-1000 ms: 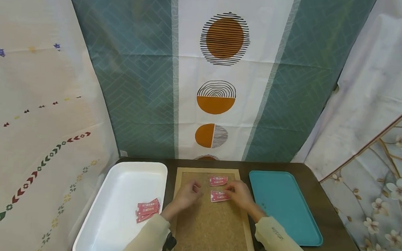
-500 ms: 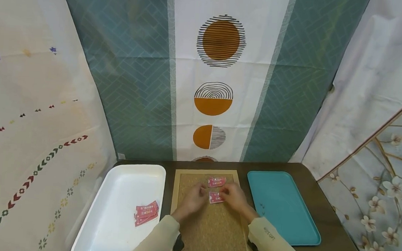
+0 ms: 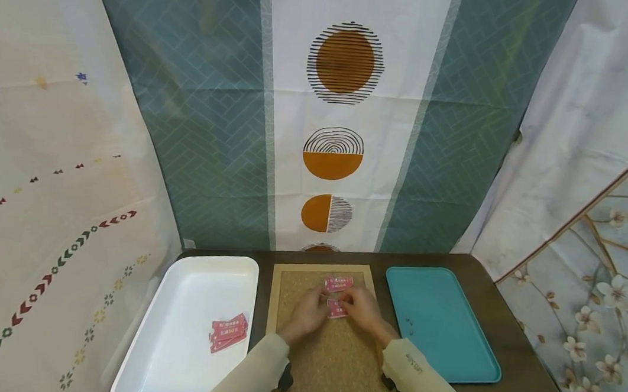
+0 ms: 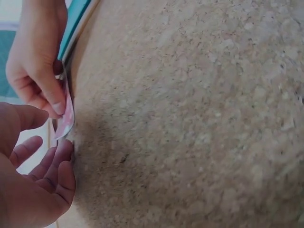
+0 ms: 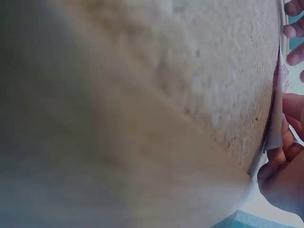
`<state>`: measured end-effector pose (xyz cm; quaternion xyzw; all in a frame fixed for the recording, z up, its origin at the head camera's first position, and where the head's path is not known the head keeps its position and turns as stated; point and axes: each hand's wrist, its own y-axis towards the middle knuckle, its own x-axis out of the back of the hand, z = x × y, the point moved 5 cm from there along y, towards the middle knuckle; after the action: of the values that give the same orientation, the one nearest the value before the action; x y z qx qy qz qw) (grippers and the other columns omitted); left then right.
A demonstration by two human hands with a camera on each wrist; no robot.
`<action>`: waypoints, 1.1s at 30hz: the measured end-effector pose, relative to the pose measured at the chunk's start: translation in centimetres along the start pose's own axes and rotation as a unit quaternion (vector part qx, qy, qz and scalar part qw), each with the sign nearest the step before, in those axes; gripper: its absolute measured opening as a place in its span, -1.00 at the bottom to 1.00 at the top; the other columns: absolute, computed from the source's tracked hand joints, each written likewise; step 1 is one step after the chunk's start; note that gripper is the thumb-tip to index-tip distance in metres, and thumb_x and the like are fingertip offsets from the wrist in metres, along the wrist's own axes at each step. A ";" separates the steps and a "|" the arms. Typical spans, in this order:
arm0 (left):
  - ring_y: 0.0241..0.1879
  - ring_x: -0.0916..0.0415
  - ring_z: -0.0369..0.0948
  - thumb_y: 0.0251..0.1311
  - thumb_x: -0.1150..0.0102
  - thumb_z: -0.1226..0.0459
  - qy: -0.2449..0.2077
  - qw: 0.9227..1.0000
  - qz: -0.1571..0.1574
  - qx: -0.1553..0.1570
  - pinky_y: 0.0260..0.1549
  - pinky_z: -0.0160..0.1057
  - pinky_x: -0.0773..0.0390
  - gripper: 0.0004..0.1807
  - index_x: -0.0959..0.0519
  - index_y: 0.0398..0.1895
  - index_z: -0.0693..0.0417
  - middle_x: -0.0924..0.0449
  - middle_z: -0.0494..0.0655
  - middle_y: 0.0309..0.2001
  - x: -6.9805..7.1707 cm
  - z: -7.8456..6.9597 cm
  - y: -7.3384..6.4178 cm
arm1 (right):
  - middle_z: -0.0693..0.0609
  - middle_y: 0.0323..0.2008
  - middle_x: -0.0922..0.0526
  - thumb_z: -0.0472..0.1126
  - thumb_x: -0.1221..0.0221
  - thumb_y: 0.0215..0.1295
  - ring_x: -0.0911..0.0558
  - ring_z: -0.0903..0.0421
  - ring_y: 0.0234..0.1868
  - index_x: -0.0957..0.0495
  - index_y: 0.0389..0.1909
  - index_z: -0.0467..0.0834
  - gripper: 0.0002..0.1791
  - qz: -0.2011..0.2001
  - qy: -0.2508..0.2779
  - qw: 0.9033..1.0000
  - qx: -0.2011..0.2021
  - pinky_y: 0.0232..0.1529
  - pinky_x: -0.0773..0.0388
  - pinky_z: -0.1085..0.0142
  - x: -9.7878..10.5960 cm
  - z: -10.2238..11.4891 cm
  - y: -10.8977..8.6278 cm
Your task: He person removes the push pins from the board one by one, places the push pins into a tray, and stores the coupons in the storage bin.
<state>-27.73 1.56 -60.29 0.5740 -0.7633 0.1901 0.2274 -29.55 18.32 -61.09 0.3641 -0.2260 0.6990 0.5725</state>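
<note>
A red printed coupon [image 3: 336,308] is over the cork board [image 3: 331,368], and my right hand [image 3: 364,308] pinches its right part between thumb and fingers. Close by on the left is my left hand [image 3: 309,313], its thumb and fingers apart; the left wrist view shows those fingertips just beside the free end of the coupon [image 4: 68,118]. Seen edge-on in the right wrist view, the coupon [image 5: 275,124] stands slightly raised off the cork at the right fingers. Another red coupon [image 3: 338,284] lies flat on the board just beyond.
To the left is a white tray [image 3: 179,331] with an overlapping pile of red coupons [image 3: 228,332]. A teal tray [image 3: 446,321] stands on the right, with several tiny objects [image 3: 410,323] near its left side. The dark table [image 3: 519,355] extends past it, and patterned cloths hang around.
My left hand has moved right, up to the lower coupon's left end. The right hand has shifted slightly left with the coupon and covers more of it.
</note>
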 end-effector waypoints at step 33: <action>-0.35 -0.45 -0.23 0.43 -0.28 0.29 0.057 0.998 0.023 -0.010 -0.43 -0.25 -0.43 -0.70 -0.59 0.18 0.01 -0.54 -0.18 -0.30 -1.3 -0.3 0.7 | 0.04 -0.52 -0.61 -0.44 -0.35 0.26 -0.50 0.15 -0.49 -0.64 -0.37 -0.22 -0.90 0.025 0.055 0.996 -0.069 -0.48 -0.43 0.35 0.1 -0.6 1.0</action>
<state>-28.06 2.96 -60.86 0.5426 -0.7638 0.2202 0.2715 -30.65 18.62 -61.27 0.2788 -0.2514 0.7148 0.5901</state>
